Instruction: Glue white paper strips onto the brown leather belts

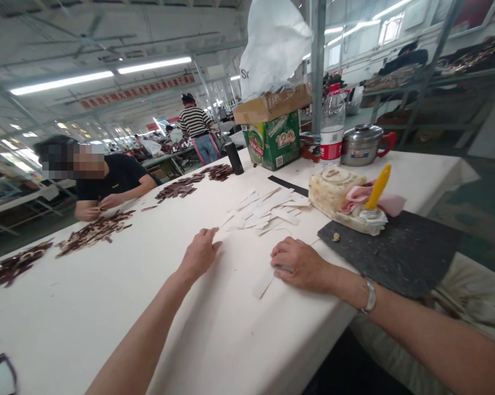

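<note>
Thin white strips (268,211), looking like paper, lie in a loose pile in the middle of the white-covered table (119,307). My left hand (200,252) rests at the pile's near left edge. Its thumb stands apart from the fingers, with no strip visibly gripped. My right hand (299,264), a bracelet (370,296) at its wrist, curls over the tabletop in front of the pile. From under its fingers sticks out a white strip (264,284). Something greyish shows beneath those fingers, too hidden to name.
On a black mat (391,258) at right stand a crusted tub (333,192), a pink cloth (358,197) and a yellow-handled brush (378,187). Behind are a bottle (332,131), a metal pot (361,145) and a green carton (272,140). Opposite, a person (107,181) handles brown pieces (95,233).
</note>
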Available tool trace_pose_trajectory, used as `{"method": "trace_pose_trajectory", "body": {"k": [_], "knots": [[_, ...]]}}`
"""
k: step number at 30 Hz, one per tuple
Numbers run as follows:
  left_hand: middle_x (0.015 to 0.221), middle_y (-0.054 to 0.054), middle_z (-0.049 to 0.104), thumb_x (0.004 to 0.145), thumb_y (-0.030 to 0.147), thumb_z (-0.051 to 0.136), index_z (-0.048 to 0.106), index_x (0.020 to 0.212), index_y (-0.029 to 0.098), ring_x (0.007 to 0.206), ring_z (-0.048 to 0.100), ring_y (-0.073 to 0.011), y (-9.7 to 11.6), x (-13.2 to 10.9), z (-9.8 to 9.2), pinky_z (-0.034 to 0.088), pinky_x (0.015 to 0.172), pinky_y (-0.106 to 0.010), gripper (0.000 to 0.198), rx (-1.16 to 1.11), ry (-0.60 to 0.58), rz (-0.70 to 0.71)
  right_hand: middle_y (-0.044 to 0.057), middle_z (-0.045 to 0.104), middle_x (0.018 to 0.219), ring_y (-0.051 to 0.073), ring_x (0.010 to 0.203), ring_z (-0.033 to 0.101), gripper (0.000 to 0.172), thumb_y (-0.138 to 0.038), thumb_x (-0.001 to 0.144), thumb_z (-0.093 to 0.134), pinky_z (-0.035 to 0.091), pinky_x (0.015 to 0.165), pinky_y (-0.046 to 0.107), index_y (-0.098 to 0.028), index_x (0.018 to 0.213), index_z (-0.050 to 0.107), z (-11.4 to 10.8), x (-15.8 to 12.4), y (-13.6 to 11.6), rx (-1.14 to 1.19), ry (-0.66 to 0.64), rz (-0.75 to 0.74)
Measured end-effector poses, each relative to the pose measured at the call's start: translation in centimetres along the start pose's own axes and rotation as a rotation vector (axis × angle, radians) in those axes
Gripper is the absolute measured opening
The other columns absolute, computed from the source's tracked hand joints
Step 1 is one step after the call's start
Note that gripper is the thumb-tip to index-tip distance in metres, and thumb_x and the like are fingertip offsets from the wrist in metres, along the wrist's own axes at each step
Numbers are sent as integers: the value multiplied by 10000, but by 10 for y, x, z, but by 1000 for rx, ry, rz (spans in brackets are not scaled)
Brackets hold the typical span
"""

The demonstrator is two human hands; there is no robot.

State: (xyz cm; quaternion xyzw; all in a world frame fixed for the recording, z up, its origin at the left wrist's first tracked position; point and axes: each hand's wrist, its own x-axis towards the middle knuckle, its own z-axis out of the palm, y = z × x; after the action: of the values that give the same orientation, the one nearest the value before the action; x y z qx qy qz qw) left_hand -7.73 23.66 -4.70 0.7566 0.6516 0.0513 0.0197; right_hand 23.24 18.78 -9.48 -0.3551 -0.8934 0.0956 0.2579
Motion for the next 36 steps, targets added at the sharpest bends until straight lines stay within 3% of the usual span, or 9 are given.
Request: {"method": "trace_pose_trajectory", "body": {"k": [3,7,13,18,20,25,29,33,36], "knots": [[1237,-46,601,978,406,521,584,1276,321,1058,616,-183,47,-59,7,522,881,-285,316,-138,-63,214,54,677,1035,209,990,572,88,-286,870,681,416,904,339,-220,913,721,-1,-1,-1,-1,-5,-32],[1079,-71,655,897,363,655,661,1136,305,990,608,-238,91,-111,21,537,820,-358,246,-243,38,399,35,686,929,197,926,598,120,-336,862,710,411,860,323,-233,922,722,-3,-5,-4,-2,-5,-68],[987,-74,666,985,303,507,701,1034,252,919,603,-215,101,-137,34,531,801,-353,206,-256,228,410,84,669,1028,186,992,599,227,-246,1011,484,422,877,296,-180,1034,699,-10,-12,-5,-28,67,47],[984,-71,687,957,259,549,679,982,232,924,609,-215,100,-166,38,531,827,-362,135,-256,312,383,91,656,1015,210,966,601,118,-168,927,584,462,896,345,-138,942,697,-20,-29,1,8,97,127],[977,-64,695,930,242,589,660,1003,230,917,619,-221,102,-174,37,539,816,-367,103,-250,325,355,114,658,1043,231,1025,592,165,-123,924,545,450,961,387,-129,971,703,-25,-39,-2,61,151,151],[1144,-77,685,919,244,627,614,1188,241,1053,614,-246,121,-192,22,526,925,-419,270,-251,372,341,173,607,1253,278,1221,509,316,-207,994,452,357,1110,473,-120,1237,635,-39,-71,-41,278,377,221],[1163,-76,656,986,230,519,573,1303,293,1073,589,-222,152,-220,3,517,922,-395,328,-364,413,409,99,667,1144,184,936,649,395,-374,1024,483,555,815,318,-170,1354,558,-47,-99,-88,545,335,162],[1150,-63,622,994,177,491,579,1302,308,1064,579,-182,178,-244,-7,517,884,-325,347,-612,376,478,72,665,1089,157,900,638,416,-406,938,665,551,783,277,-203,1300,635,-56,-114,-118,867,245,38],[1156,-62,612,993,169,492,605,1287,303,1056,578,-171,190,-254,-12,505,899,-311,342,-793,305,459,53,655,1005,150,877,615,281,-325,890,741,524,779,275,-227,1152,735,-62,-120,-130,1011,283,-23]]}}
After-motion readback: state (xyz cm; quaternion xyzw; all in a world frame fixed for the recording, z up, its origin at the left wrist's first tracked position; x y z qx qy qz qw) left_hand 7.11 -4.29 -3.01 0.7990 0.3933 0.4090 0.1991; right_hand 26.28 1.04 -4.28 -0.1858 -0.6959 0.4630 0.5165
